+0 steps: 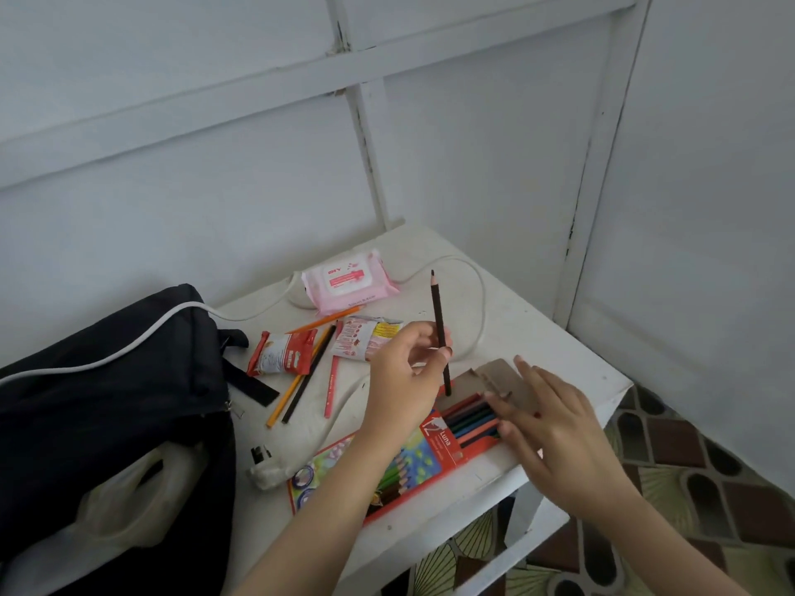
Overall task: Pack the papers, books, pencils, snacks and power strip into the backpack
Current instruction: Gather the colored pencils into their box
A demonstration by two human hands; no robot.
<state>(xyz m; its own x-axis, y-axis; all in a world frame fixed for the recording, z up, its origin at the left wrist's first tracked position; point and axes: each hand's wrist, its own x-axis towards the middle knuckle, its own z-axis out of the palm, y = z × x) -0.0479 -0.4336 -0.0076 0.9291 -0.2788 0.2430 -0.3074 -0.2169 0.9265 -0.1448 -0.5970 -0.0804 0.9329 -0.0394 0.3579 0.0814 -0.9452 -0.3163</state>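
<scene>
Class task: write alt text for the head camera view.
The left hand holds a dark pencil upright over an open coloured-pencil box; the right hand rests on it. Loose pencils, snacks and a black backpack lie leftward.

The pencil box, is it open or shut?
Open: the pencil box has its cardboard flap folded back, exposing the pencils.

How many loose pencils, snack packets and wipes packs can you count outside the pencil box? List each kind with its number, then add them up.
Loose pencils: 5 (dark one in the left hand; four on the table:)
Snack packets: 2 ()
Wipes packs: 1 ()
Total: 8
</scene>
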